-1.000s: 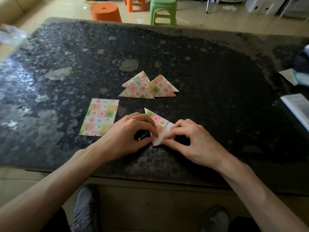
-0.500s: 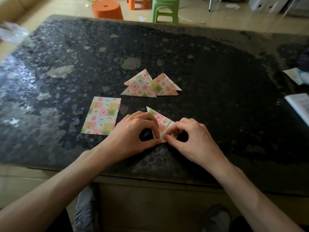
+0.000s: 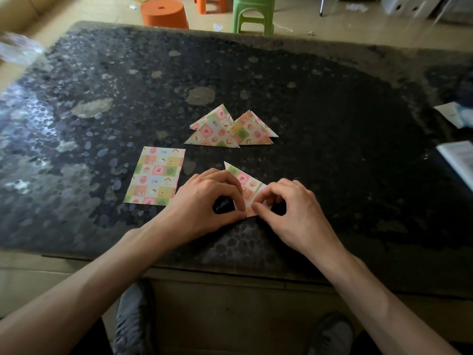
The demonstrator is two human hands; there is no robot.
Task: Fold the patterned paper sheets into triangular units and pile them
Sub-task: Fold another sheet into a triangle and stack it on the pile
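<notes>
Pastel-checked paper (image 3: 246, 182), half folded, lies on the tabletop (image 3: 332, 149) just right of the flat sheet (image 3: 156, 175), pinched by the left hand (image 3: 204, 204) and right hand (image 3: 294, 210); folded triangles (image 3: 225, 129) lie beyond that sheet.

left hand (image 3: 202, 201), right hand (image 3: 294, 206) pinch half-folded sheet (image 3: 245, 183) | folded triangles (image 3: 230, 129) beyond

Both forearms are bare from the grip back to the frame's edge; the left hand (image 3: 202, 201) and right hand (image 3: 294, 208) are bare too. Well below the grip sits a pair of grey trainers, the left shoe (image 3: 133, 319) and the right shoe (image 3: 332, 334), their detail blurred; dark trousers (image 3: 99, 339) show just outside each shoe, lowest of all.
</notes>
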